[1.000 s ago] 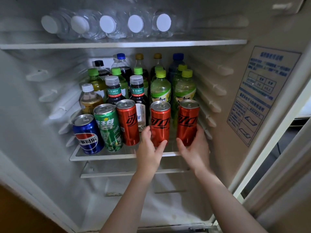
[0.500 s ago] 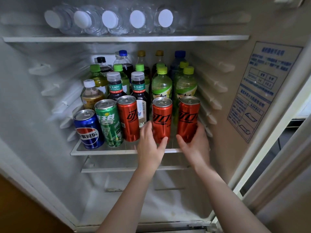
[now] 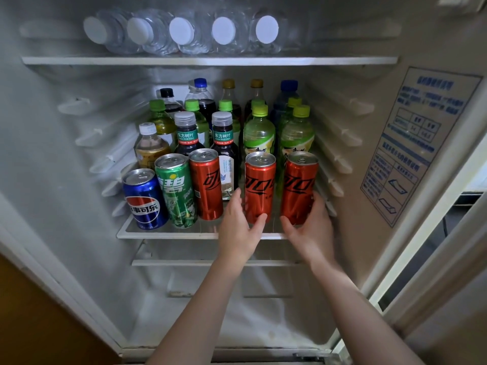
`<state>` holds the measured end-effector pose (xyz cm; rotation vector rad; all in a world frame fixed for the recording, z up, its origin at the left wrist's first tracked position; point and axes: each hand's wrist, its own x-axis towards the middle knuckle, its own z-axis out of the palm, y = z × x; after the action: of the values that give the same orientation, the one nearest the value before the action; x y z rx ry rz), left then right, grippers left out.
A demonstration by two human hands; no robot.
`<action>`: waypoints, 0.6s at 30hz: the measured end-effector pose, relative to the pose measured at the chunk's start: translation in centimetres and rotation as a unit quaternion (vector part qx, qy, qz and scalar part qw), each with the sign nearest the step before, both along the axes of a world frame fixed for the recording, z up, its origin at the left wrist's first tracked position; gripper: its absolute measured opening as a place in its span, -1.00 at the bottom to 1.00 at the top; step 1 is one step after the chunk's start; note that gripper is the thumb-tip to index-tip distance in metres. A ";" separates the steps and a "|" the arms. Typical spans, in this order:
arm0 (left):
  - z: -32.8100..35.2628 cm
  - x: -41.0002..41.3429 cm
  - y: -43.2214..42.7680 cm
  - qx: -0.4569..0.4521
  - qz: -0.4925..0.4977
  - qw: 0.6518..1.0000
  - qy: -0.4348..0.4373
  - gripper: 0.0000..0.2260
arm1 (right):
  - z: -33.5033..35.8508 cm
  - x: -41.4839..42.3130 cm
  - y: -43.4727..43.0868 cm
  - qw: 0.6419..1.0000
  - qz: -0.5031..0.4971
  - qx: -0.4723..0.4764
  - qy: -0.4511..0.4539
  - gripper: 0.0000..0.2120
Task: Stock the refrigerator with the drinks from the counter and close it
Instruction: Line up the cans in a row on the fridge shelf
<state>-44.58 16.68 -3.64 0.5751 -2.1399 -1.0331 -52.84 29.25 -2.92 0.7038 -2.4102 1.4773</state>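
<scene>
Head view: left hand (image 3: pixel 238 229) wraps middle red can (image 3: pixel 260 185), right hand (image 3: pixel 312 229) wraps right red can (image 3: pixel 299 184), both upright on shelf (image 3: pixel 163 234) front. Left of grips: left red can (image 3: pixel 207 188), green can (image 3: pixel 177 191), blue can (image 3: pixel 144 200). Bottles (image 3: pixel 259 135) crowd directly behind.

In the open refrigerator (image 3: pixel 52 154), the middle red can (image 3: pixel 259 188) and the right red can (image 3: pixel 299 185) stand upright at the shelf (image 3: pixel 168 234) front.

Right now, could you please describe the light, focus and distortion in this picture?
Head view: dim, flat light; blue can leans from wide-angle stretch; top water bottles soft; sheen on middle red can in left hand, end red can in right hand.
</scene>
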 end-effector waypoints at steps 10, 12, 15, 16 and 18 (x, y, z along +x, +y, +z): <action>-0.3 0.1 0.1 -0.029 0.013 0.999 -0.005 -0.35 | -0.4 -0.1 -0.1 1.000 -0.006 0.006 0.018 -0.26; -0.2 0.0 0.0 -0.021 0.009 1.000 -0.008 -0.35 | -0.4 -0.1 0.0 1.000 -0.003 0.008 0.015 -0.26; 0.1 0.4 0.1 0.001 0.002 1.000 0.008 -0.32 | -0.4 -0.2 0.1 1.000 0.005 0.013 0.008 -0.24; 0.3 0.8 0.2 0.001 0.007 1.000 0.025 -0.33 | -0.4 -0.1 0.1 1.000 0.006 0.018 0.006 -0.22; 0.9 1.9 0.1 -0.018 0.021 0.998 0.063 -0.41 | -0.6 0.1 0.2 1.000 0.002 0.024 -0.004 -0.16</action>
<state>-42.66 16.82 -2.76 0.5218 -2.0227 -0.9794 -52.75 29.50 -3.47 0.7153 -2.4593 1.4321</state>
